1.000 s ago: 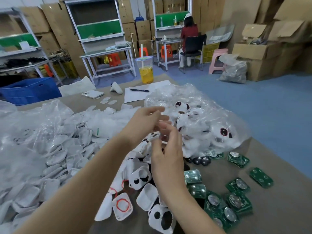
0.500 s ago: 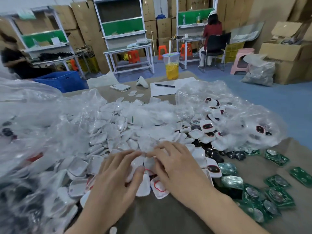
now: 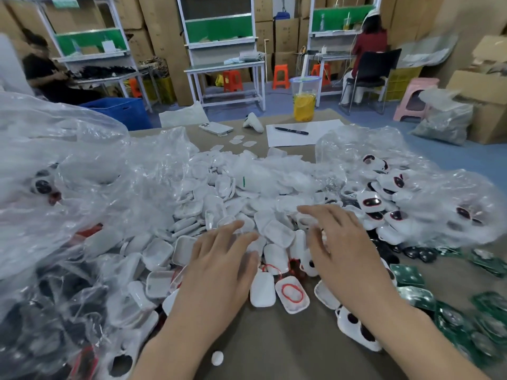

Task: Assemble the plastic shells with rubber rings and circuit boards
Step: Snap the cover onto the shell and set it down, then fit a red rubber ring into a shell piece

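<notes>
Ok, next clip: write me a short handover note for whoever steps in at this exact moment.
Left hand: fingers spread, rests on the pile of white plastic shells, holds nothing.
Right hand: fingers spread over the same pile, holds nothing; contact is unclear.
Parts: green circuit boards lie loose to the right; more shells sit in the clear bag at far right.
Done: one shell with a red rubber ring in it lies on the table, between the hands.
Left: no board is fitted in any visible shell; most of the pile looks unassembled.
</notes>
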A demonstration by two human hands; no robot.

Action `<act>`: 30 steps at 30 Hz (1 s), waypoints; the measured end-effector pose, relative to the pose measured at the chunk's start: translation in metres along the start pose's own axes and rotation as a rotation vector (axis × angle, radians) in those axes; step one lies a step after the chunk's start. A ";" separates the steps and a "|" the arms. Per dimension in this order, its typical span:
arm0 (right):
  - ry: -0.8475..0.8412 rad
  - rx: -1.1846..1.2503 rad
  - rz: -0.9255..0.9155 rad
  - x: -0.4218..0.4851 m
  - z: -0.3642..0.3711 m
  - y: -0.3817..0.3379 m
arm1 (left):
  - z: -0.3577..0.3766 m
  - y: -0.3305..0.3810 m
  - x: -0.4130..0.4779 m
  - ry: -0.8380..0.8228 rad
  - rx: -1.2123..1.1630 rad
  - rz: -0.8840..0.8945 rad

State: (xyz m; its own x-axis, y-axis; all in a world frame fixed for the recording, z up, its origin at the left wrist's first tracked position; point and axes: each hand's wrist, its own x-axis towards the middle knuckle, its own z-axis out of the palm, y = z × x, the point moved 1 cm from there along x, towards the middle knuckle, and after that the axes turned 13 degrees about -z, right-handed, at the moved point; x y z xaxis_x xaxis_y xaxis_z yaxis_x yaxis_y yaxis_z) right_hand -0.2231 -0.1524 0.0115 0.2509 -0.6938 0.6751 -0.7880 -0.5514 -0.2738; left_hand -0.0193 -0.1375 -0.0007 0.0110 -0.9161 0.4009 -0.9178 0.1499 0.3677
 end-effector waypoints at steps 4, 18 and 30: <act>0.075 0.151 0.189 0.003 -0.017 0.013 | -0.003 0.003 0.000 0.071 -0.036 0.058; 0.060 0.144 0.380 0.004 -0.024 0.034 | 0.011 0.050 -0.022 -0.147 0.001 0.296; 0.038 0.227 0.272 0.005 -0.018 0.029 | 0.016 0.050 -0.023 -0.182 -0.134 0.245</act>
State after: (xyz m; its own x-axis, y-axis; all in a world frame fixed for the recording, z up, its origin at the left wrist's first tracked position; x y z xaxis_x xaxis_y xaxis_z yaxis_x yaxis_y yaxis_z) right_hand -0.2550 -0.1631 0.0190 0.0244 -0.8141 0.5803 -0.6772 -0.4404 -0.5895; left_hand -0.0719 -0.1146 -0.0055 -0.2857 -0.8964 0.3389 -0.8237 0.4105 0.3911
